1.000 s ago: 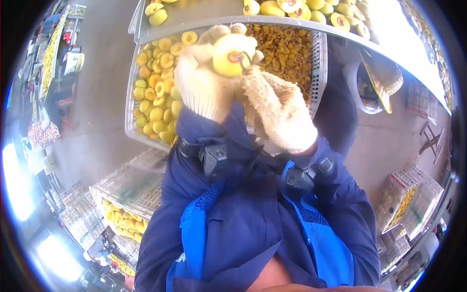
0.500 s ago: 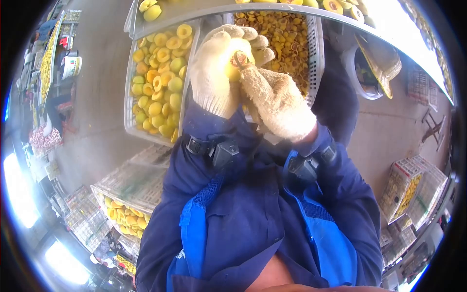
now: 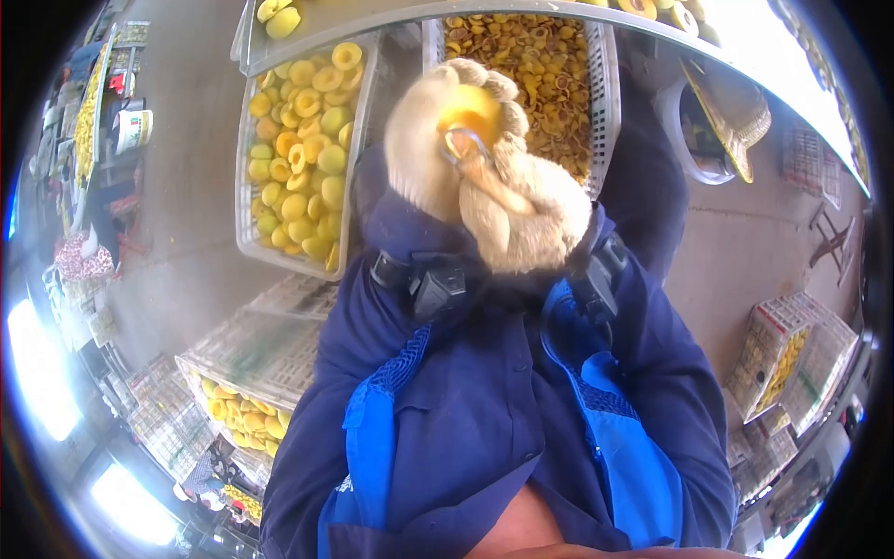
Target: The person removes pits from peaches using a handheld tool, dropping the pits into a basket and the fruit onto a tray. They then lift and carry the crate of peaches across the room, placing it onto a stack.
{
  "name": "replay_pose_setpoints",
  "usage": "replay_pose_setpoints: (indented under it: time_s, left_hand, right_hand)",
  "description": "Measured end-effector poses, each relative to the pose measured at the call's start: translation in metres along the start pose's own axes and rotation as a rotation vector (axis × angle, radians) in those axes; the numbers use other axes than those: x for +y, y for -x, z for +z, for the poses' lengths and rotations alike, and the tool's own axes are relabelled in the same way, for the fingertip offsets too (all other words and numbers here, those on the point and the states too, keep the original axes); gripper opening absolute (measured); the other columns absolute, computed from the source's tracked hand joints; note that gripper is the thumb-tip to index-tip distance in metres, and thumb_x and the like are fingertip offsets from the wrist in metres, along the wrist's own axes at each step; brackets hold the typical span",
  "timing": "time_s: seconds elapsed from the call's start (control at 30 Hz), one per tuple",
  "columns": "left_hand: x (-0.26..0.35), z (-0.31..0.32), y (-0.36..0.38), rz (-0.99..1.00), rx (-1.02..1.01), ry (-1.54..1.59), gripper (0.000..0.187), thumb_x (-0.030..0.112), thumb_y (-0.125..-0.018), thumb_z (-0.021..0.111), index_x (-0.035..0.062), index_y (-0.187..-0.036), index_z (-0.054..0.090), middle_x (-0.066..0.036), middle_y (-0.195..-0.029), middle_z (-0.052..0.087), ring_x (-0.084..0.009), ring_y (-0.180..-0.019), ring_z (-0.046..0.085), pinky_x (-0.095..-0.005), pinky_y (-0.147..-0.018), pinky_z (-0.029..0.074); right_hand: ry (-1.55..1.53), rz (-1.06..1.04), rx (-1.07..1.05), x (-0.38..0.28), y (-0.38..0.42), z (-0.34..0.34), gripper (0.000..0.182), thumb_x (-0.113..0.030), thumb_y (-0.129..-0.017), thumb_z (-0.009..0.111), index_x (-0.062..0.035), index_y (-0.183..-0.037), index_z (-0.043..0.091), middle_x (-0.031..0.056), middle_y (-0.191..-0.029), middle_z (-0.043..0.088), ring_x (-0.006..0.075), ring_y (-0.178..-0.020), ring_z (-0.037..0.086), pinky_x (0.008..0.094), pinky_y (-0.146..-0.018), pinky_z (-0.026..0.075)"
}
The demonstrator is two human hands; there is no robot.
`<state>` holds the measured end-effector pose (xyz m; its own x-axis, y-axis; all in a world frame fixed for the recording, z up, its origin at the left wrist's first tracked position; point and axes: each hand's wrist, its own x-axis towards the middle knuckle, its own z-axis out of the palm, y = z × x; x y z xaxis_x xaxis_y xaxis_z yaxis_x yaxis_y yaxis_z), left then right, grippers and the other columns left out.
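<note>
A yellow fruit half (image 3: 472, 107) sits in the gloved palm of my left hand (image 3: 424, 140), with its fingers curled round the far side. My right hand (image 3: 526, 210), in a rough, worn glove, grips the wooden handle of a small tool (image 3: 494, 184). The tool's metal loop touches the fruit at its near side. Beyond my hands is a white crate (image 3: 605, 112) of small yellow-brown pieces. Left of them stands a white crate (image 3: 247, 210) of yellow-green fruit halves.
A metal table edge (image 3: 372, 35) with fruit runs across the top. Lower left, a stacked crate (image 3: 270, 349) holds more fruit. On the right are a white bucket (image 3: 689, 149) with a straw hat (image 3: 740, 121), a folding stool (image 3: 829, 238) and crates (image 3: 768, 359).
Both hands have moved slightly right and closer together. My right hand has turned, so the tool's handle and loop now show. The fruit half has tilted and looks more orange.
</note>
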<state>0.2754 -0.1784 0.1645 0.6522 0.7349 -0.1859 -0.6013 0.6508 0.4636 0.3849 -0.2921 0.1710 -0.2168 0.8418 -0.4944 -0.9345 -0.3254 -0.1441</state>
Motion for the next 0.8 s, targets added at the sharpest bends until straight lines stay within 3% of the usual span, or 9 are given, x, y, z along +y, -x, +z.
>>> replay_pose_setpoints:
  time_s: [0.13, 0.23, 0.27, 0.3, 0.33, 0.37, 0.43, 0.5, 0.8]
  left_hand:
    - [0.001, -0.001, -0.002, -0.131, 0.133, 0.081, 0.026, 0.029, -0.106, 0.058, 0.0040, -0.111, 0.063, -0.016, -0.106, 0.068, -0.0300, -0.093, 0.068, -0.0392, -0.077, 0.061]
    - [-0.002, 0.000, -0.005, 0.078, 0.226, -0.516, 0.015, 0.016, -0.103, 0.062, 0.0045, -0.106, 0.071, -0.012, -0.097, 0.075, -0.0282, -0.084, 0.075, -0.0337, -0.073, 0.060]
    - [-0.018, -0.015, -0.007, 0.408, 0.196, -1.050, 0.017, 0.015, -0.102, 0.066, 0.0031, -0.107, 0.075, -0.010, -0.096, 0.078, -0.0247, -0.087, 0.076, -0.0340, -0.075, 0.060]
    - [-0.019, -0.019, -0.013, 0.780, 0.114, -1.542, 0.018, 0.014, -0.102, 0.065, 0.0020, -0.108, 0.077, -0.007, -0.097, 0.078, -0.0209, -0.086, 0.075, -0.0340, -0.076, 0.060]
    - [-0.028, -0.031, -0.015, 0.730, 0.134, -1.448, 0.017, 0.014, -0.103, 0.063, 0.0029, -0.108, 0.075, -0.004, -0.096, 0.077, -0.0191, -0.085, 0.073, -0.0341, -0.076, 0.058]
    - [-0.029, -0.023, -0.009, 0.219, 0.185, -0.880, 0.015, 0.011, -0.102, 0.063, 0.0007, -0.106, 0.073, -0.008, -0.098, 0.076, -0.0221, -0.087, 0.072, -0.0362, -0.078, 0.059]
    - [-0.031, -0.025, -0.003, 0.005, 0.247, -0.214, 0.013, 0.009, -0.100, 0.062, -0.0020, -0.103, 0.070, -0.012, -0.099, 0.074, -0.0232, -0.089, 0.072, -0.0355, -0.079, 0.059]
    - [-0.044, -0.045, -0.008, -0.081, 0.177, -0.121, 0.017, 0.010, -0.102, 0.059, -0.0038, -0.100, 0.067, -0.016, -0.099, 0.072, -0.0264, -0.089, 0.071, -0.0370, -0.081, 0.060]
    - [0.004, -0.022, 0.028, -0.014, 0.328, -0.074, 0.032, 0.024, -0.110, 0.051, -0.0040, -0.117, 0.064, -0.021, -0.107, 0.073, -0.0330, -0.089, 0.074, -0.0444, -0.082, 0.063]
  right_hand:
    - [-0.224, -0.059, -0.608, 0.007, -0.018, -0.043, 0.037, -0.031, -0.110, 0.066, 0.0021, -0.126, 0.067, 0.0140, -0.106, 0.074, 0.0245, -0.089, 0.074, 0.0353, -0.078, 0.062]
    - [-0.223, -0.301, 0.194, -0.018, 0.012, -0.028, 0.043, -0.046, -0.111, 0.061, -0.0036, -0.105, 0.063, 0.0047, -0.074, 0.063, 0.0178, -0.061, 0.062, 0.0325, -0.051, 0.049]
    - [0.003, -0.129, -0.456, -0.028, 0.000, -0.076, 0.047, -0.051, -0.114, 0.051, -0.0070, -0.100, 0.060, -0.0001, -0.057, 0.050, 0.0148, -0.042, 0.045, 0.0296, -0.039, 0.038]
    - [-0.058, -0.106, 0.152, -0.032, 0.013, -0.056, 0.054, -0.055, -0.115, 0.043, -0.0085, -0.093, 0.057, -0.0036, -0.050, 0.038, 0.0137, -0.032, 0.033, 0.0262, -0.034, 0.031]
    - [-0.102, -0.063, -0.003, -0.030, 0.013, -0.084, 0.041, -0.044, -0.114, 0.051, -0.0082, -0.097, 0.062, -0.0016, -0.065, 0.051, 0.0147, -0.050, 0.048, 0.0317, -0.048, 0.043]
    - [0.083, -0.113, -0.039, -0.024, 0.006, -0.090, 0.040, -0.043, -0.114, 0.052, -0.0083, -0.096, 0.063, -0.0017, -0.066, 0.052, 0.0139, -0.050, 0.049, 0.0317, -0.048, 0.041]
    - [0.519, -0.234, 0.069, -0.012, 0.002, -0.066, 0.043, -0.042, -0.115, 0.052, -0.0076, -0.093, 0.065, -0.0013, -0.065, 0.055, 0.0113, -0.048, 0.048, 0.0303, -0.045, 0.037]
    - [1.046, -0.256, 0.394, 0.000, 0.010, -0.007, 0.049, -0.044, -0.115, 0.051, -0.0062, -0.091, 0.069, -0.0004, -0.061, 0.058, 0.0080, -0.040, 0.044, 0.0274, -0.040, 0.032]
    - [1.461, -0.062, 0.292, -0.006, -0.002, 0.016, 0.046, -0.040, -0.114, 0.057, 0.0006, -0.101, 0.075, 0.0060, -0.073, 0.069, 0.0150, -0.067, 0.064, 0.0358, -0.062, 0.051]
